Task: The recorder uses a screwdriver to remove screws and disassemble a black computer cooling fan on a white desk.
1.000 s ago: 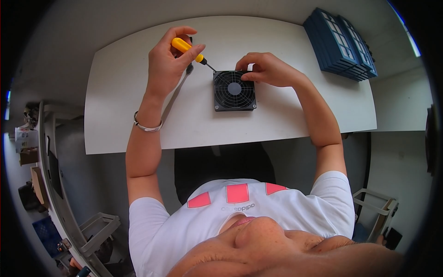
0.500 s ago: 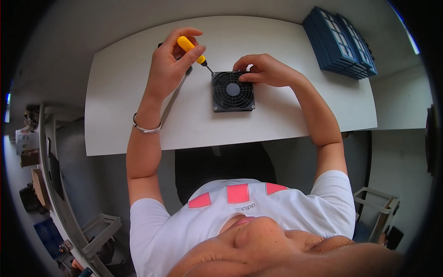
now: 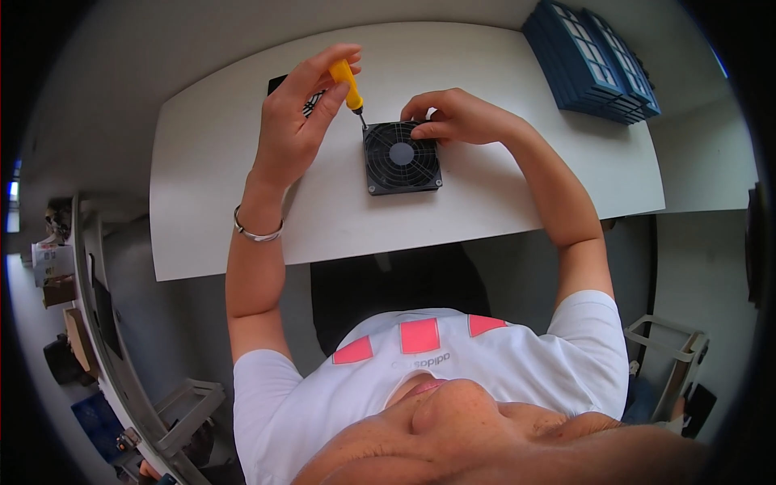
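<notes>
A square black cooling fan [image 3: 402,154] with a wire grille and grey hub lies flat on the white table. My left hand [image 3: 296,121] is closed around the yellow handle of a screwdriver [image 3: 347,86]. The screwdriver leans, its tip at the fan's far left corner, where a screw head seems to sit. With bent fingers and thumb, my right hand [image 3: 453,117] grips the fan at its far right corner. Partly hidden behind my left hand is another dark object with a grille [image 3: 314,103].
A stack of blue frames with white panels [image 3: 594,61] stands at the table's far right. The white table's [image 3: 218,162] near edge runs in front of my body. On the left, beyond the table, is a shelf with several items [image 3: 87,291]; a light rack [image 3: 671,339] stands at right.
The screwdriver has become more upright, with its tip still at the fan's far left corner. My left fingers have shifted around the handle. My right hand keeps its hold on the fan.
</notes>
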Available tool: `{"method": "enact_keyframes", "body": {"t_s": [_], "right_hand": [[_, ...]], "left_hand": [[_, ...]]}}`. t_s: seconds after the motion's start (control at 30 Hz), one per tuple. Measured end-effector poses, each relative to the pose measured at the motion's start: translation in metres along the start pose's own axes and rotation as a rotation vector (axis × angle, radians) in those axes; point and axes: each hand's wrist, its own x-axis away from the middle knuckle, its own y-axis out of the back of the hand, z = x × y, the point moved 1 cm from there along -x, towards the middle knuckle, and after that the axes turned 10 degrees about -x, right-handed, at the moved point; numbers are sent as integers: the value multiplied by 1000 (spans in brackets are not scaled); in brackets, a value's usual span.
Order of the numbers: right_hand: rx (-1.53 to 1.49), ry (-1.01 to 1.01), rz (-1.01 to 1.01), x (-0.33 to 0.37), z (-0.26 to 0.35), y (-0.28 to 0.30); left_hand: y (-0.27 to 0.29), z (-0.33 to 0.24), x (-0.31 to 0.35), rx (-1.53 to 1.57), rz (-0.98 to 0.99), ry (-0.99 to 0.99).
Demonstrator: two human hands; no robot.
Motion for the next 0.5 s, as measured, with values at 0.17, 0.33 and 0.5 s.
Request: {"method": "enact_keyframes", "body": {"t_s": [0.17,0.33,0.5], "right_hand": [[7,17,17,-3,-3,0],[20,0,18,-2,2,-1],[-3,17,10,-2,-1,-2]], "left_hand": [[-2,-1,0,77,-43,12],[-4,-4,0,90,-64,10],[-9,-10,-1,27,-106,-37]]}}
